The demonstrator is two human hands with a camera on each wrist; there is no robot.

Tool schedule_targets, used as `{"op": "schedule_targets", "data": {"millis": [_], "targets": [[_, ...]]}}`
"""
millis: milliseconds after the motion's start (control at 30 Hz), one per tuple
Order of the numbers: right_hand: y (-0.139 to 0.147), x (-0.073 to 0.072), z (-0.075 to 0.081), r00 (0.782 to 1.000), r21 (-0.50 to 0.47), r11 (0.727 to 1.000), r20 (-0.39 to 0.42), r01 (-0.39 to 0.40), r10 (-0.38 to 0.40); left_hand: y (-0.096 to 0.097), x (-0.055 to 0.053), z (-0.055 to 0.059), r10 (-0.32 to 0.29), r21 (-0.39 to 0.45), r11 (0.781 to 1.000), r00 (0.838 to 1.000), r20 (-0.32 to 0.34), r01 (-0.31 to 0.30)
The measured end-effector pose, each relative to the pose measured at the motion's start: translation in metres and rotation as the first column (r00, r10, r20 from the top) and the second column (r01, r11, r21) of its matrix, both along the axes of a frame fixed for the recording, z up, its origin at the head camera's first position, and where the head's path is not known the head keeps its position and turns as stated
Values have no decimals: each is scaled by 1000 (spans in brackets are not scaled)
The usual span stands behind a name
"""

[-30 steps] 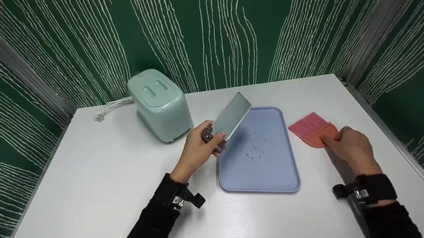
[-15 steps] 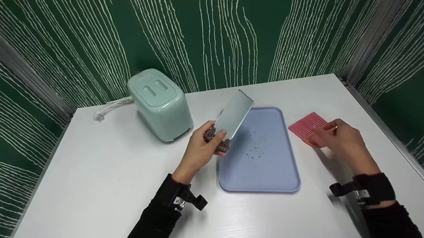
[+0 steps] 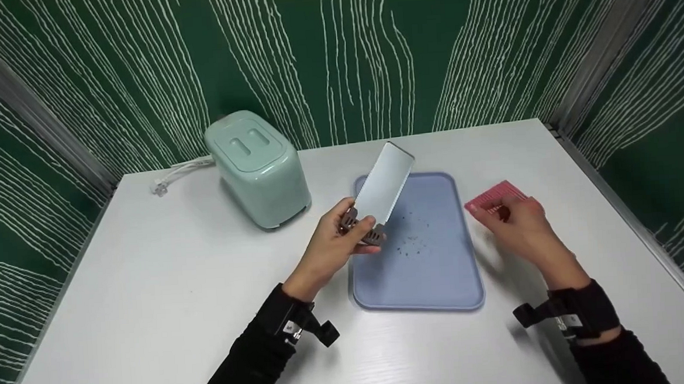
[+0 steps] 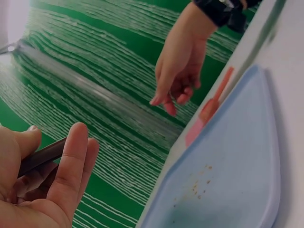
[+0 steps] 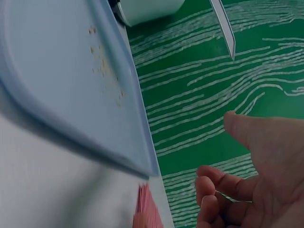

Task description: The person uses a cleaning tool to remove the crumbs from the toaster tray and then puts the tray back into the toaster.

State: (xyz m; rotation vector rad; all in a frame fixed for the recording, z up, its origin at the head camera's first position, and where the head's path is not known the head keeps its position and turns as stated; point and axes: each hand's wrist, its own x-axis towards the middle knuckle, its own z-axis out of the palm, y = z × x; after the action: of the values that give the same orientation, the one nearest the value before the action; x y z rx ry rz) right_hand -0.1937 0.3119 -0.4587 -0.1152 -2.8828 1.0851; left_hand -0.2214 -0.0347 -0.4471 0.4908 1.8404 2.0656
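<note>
"Green walls (image 3: 364,56) with wavering white lines close in a white counter (image 3: 178,312). What's on it?"

"Back left, a mint toaster (image 3: 262,184), its plug (image 3: 159,188) lying to its left. Near the middle, a blue tray (image 3: 423,281) lies flat, with crumbs (image 3: 412,248) scattered across it."

"And the left hand (image 3: 330,242)?"

"Its grip is clamped on the brown end of a metal plate (image 3: 383,181), thumb on top. It holds the plate tilted, over the left side of the tray."

"Touching the tray?"

"Apart from it. From the right wrist, the tip shows up high, against the green wall."

"Where's the brush (image 3: 499,192)?"

"On the counter, just right of the tray, pink bristles pointing away to the left. From the head, the right hand (image 3: 522,224) covers its handle; from the left wrist, that handle shows orange-red."

"So is the right hand holding it?"

"No, it hangs just above the brush. Its grip is loose: thumb and fingers apart, the fingers softly bent."

"And the arms?"

"Black sleeves (image 3: 243,364), with a black strap (image 3: 582,308) round each wrist."
</note>
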Motion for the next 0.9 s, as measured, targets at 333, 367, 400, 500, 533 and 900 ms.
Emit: {"op": "schedule_targets", "data": {"millis": [333, 367, 400, 500, 533, 900], "targets": [[-36, 7, -1, 991, -193, 975, 52, -112, 124, 13, 8, -6, -55, 103, 994, 996, 77, 47], [-40, 8, -1, 989, -220, 968, 57, -121, 136, 15, 9, -6, -60, 109, 993, 995, 81, 51], [-44, 9, -1, 987, -250, 959, 63, -131, 151, 16, 10, -7, -65, 113, 992, 994, 84, 56], [-54, 12, -1, 978, -328, 930, 71, -165, 198, 20, 15, -9, -82, 123, 990, 992, 95, 70], [-57, 13, 0, 975, -348, 921, 70, -174, 210, 22, 16, -10, -88, 126, 989, 991, 100, 75], [-85, 22, 0, 946, -529, 816, 73, -233, 317, 34, 30, -18, -181, 175, 972, 976, 123, 159]]}}
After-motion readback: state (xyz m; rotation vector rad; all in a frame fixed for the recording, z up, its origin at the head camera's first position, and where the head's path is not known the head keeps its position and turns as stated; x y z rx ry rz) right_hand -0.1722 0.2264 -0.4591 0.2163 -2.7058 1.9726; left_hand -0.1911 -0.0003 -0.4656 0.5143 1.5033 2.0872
